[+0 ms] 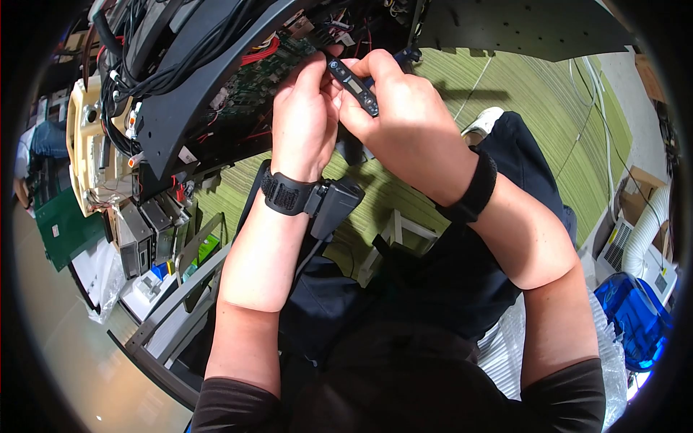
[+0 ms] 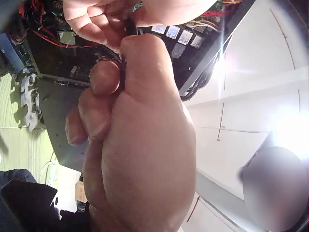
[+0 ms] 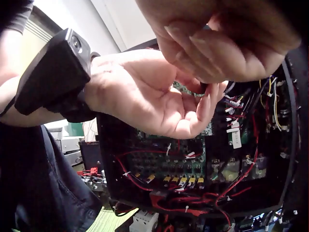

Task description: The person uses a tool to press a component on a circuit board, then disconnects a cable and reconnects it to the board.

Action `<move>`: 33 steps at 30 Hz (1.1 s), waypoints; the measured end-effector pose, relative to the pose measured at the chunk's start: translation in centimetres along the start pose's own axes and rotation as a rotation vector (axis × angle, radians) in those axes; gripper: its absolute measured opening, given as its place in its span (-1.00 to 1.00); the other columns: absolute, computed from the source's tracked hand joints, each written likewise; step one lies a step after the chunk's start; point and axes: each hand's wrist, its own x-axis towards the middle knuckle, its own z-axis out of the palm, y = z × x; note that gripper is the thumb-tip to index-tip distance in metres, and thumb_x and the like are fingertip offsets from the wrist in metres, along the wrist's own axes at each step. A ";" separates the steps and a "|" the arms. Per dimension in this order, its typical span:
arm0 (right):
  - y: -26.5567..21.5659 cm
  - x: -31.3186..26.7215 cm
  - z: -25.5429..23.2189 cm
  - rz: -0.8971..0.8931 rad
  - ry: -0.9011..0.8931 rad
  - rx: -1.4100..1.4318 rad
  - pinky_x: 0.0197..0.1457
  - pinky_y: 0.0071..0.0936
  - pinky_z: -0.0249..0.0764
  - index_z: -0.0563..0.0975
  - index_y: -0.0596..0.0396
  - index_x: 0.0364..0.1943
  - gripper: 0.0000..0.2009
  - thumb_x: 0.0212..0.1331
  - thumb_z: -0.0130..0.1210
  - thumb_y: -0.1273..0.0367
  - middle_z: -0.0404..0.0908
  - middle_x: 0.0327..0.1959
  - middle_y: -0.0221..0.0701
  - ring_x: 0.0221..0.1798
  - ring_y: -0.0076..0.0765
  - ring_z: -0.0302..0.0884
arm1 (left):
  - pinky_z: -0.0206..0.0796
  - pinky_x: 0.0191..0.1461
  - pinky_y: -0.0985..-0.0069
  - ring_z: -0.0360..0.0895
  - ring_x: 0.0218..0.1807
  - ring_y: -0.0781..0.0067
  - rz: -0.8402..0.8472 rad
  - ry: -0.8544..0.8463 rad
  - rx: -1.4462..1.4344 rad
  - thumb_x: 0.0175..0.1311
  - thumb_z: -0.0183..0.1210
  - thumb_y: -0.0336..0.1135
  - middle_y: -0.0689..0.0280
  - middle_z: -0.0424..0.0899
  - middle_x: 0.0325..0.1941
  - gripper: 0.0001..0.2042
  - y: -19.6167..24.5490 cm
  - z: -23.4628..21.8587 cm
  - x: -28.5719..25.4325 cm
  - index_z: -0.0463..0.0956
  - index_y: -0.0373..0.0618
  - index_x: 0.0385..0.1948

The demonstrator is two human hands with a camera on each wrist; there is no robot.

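A slim black pen-shaped tool [image 1: 352,87] with a small display and round buttons slants between my hands in the head view. My right hand [image 1: 415,119] grips it with curled fingers and thumb. Close beside its far end, my left hand [image 1: 303,119] pinches a thin black piece [image 2: 129,26], mostly hidden by the fingers; I cannot tell whether it is part of the tool. Both hands are at the opening of a black housing [image 1: 164,141]. Behind them in the right wrist view lies a green circuit board [image 3: 186,166], with red wires [image 3: 130,181] around it.
Black cables [image 1: 184,76] run along the housing's curved edge. A dark panel [image 1: 520,25] stands out at the upper right over green carpet [image 1: 534,90]. Metal boxes [image 1: 137,234] are stacked at the left. A blue bag [image 1: 632,317] lies at the right.
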 end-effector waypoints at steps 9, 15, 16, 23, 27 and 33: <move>0.0 0.1 0.0 0.029 -0.010 -0.016 -0.41 -0.28 0.42 0.40 0.25 -0.13 -0.67 0.13 0.10 0.30 0.53 -0.58 -0.08 -0.50 -0.03 0.54 | 0.41 -0.20 0.62 0.53 -0.31 0.52 -0.008 0.006 -0.003 0.39 -0.11 -0.33 0.12 0.61 -0.27 -0.76 0.0 0.0 0.2 0.40 -0.34 -0.13; 0.3 0.1 0.2 -0.011 -0.010 -0.046 -0.35 -0.25 0.47 0.38 0.25 -0.14 -0.69 0.14 0.09 0.32 0.57 -0.50 -0.06 -0.40 0.01 0.58 | 0.41 -0.21 0.62 0.53 -0.32 0.52 -0.001 0.012 -0.006 0.38 -0.10 -0.32 0.12 0.61 -0.28 -0.76 -0.2 -0.2 0.4 0.41 -0.33 -0.14; 0.3 0.0 0.2 -0.011 -0.010 -0.046 -0.35 -0.25 0.47 0.38 0.25 -0.14 -0.69 0.14 0.09 0.32 0.57 -0.50 -0.06 -0.40 0.01 0.58 | 0.41 -0.21 0.62 0.53 -0.32 0.52 0.000 0.012 -0.006 0.38 -0.10 -0.32 0.12 0.61 -0.28 -0.76 -0.2 -0.2 0.4 0.41 -0.33 -0.14; 0.2 0.1 0.2 0.034 -0.047 -0.053 -0.32 -0.22 0.49 0.36 0.23 -0.14 -0.69 0.14 0.08 0.31 0.58 -0.47 -0.07 -0.37 0.03 0.58 | 0.41 -0.24 0.64 0.52 -0.34 0.54 -0.011 0.005 0.010 0.38 -0.09 -0.30 0.13 0.61 -0.29 -0.75 -0.1 -0.2 0.4 0.41 -0.32 -0.13; -0.1 0.0 0.1 0.064 -0.082 -0.088 -0.31 -0.19 0.48 0.34 0.22 -0.11 -0.67 0.15 0.07 0.28 0.58 -0.47 -0.06 -0.37 0.06 0.58 | 0.36 -0.33 0.69 0.48 -0.41 0.61 -0.013 0.010 0.050 0.38 -0.09 -0.31 0.16 0.61 -0.31 -0.76 0.0 -0.2 0.3 0.42 -0.31 -0.12; 0.0 0.1 0.3 0.114 -0.110 -0.069 -0.31 -0.15 0.48 0.31 0.21 -0.12 -0.67 0.17 0.03 0.26 0.57 -0.50 -0.03 -0.38 0.08 0.57 | 0.30 -0.42 0.75 0.44 -0.47 0.67 -0.024 0.014 0.072 0.37 -0.09 -0.31 0.21 0.62 -0.34 -0.76 -0.2 -0.4 0.5 0.44 -0.29 -0.14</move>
